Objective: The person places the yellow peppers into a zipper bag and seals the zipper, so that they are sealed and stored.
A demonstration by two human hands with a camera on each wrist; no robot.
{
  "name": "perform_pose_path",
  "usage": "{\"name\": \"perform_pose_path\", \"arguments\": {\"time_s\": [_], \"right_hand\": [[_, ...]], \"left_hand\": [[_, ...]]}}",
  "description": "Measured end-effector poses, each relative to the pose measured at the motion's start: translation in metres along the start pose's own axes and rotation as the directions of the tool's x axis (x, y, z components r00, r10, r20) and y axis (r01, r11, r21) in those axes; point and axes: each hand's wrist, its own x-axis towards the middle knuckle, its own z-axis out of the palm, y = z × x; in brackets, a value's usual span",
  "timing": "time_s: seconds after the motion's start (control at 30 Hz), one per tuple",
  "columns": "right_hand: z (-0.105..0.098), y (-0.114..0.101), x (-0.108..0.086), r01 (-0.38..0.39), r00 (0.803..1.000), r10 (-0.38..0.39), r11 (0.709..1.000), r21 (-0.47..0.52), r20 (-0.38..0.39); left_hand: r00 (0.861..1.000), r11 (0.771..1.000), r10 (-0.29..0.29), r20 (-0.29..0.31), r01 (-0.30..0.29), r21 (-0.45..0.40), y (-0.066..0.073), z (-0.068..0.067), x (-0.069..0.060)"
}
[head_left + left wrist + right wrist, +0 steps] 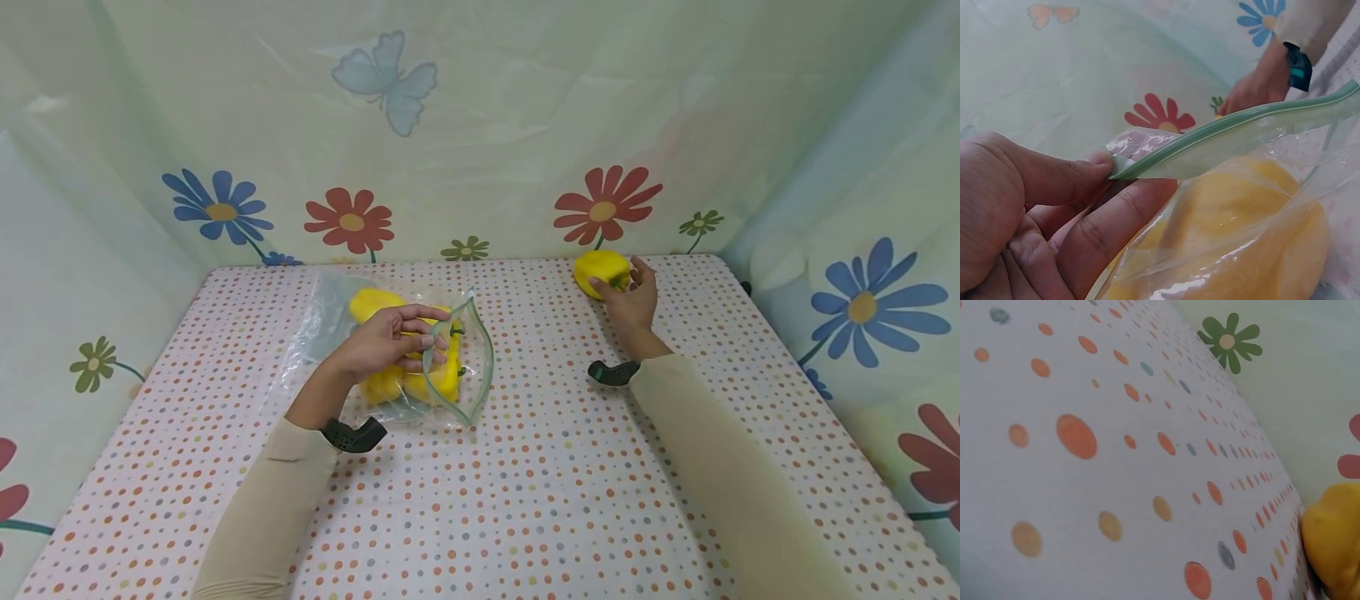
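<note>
A clear zip bag (327, 304) with a green seal strip lies on its side at left centre, its mouth gaping to the right. Several yellow bell peppers (372, 302) with green stems are inside it. My left hand (382, 342) pinches the bag's seal edge between thumb and fingers; the left wrist view shows the green strip (1235, 122) at the thumb tip. Near the table's back edge, my right hand (633, 304) grips another yellow bell pepper (600, 271), thumb in front and fingers on its right side. In the right wrist view only part of this pepper (1335, 540) shows, the hand out of frame.
Both hands work over a table (540, 467) covered in a dotted cloth. A flower-printed curtain (480, 167) rises right behind its back edge and along both sides. Each wrist wears a dark device, such as the right one (613, 373).
</note>
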Motion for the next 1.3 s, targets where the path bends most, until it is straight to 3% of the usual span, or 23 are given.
{"name": "perform_pose_path", "arguments": {"time_s": [0.23, 0.53, 0.77, 1.0, 1.2, 1.3], "right_hand": [[0.004, 0.003, 0.0, 0.003, 0.999, -0.003, 1.0, -0.004, -0.049], [0.0, 0.006, 0.003, -0.001, 0.999, 0.001, 1.0, -0.007, -0.039], [-0.011, 0.002, -0.011, 0.029, 0.999, -0.031, 0.999, 0.041, 0.028], [-0.02, -0.008, -0.044, 0.059, 0.985, -0.087, 0.98, 0.19, 0.147], [-0.029, -0.018, -0.069, 0.104, 0.961, -0.145, 0.979, 0.177, 0.236], [-0.034, -0.021, -0.082, 0.123, 0.935, -0.174, 0.977, 0.176, 0.309]], "left_hand": [[1.0, 1.0, 0.001, 0.004, -0.001, -0.002, 0.0, 0.0, 0.0], [1.0, 1.0, -0.002, -0.003, 0.002, 0.004, 0.001, 0.001, -0.001], [1.0, 1.0, 0.01, 0.001, -0.01, 0.01, 0.0, 0.0, -0.002], [1.0, 1.0, 0.012, 0.005, -0.012, 0.008, 0.0, 0.001, -0.001], [1.0, 1.0, 0.018, 0.014, -0.017, -0.015, -0.001, 0.001, -0.001], [1.0, 1.0, 0.019, 0.014, -0.018, -0.018, -0.001, 0.001, -0.001]]}}
